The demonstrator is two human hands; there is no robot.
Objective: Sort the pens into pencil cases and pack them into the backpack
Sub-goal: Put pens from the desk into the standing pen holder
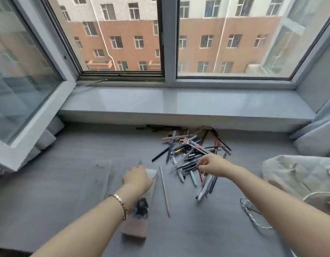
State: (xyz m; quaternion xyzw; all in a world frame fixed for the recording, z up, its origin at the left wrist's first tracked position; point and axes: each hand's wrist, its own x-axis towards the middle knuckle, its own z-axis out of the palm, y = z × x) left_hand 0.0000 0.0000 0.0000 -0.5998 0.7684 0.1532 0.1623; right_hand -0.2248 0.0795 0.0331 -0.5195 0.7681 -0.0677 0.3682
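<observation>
A heap of several pens [190, 151] lies on the grey surface below the window sill. My right hand [213, 166] reaches into the heap's near side, thumb and forefinger pinching a dark pen [190, 166]. My left hand [137, 179] grips the open top of a clear pencil case [135, 230] with a brownish base; dark pens [142, 208] stand inside it. A thin beige pencil [165, 191] lies alone between my hands. A cream quilted backpack [299, 175] sits at the right edge.
A second clear pouch [102, 171] lies flat to the left of my left hand. A metal chain [253, 214] trails from the backpack onto the grey surface [67, 182]. The window sill [179, 104] runs behind the heap, and an open window sash [30, 101] juts in at left.
</observation>
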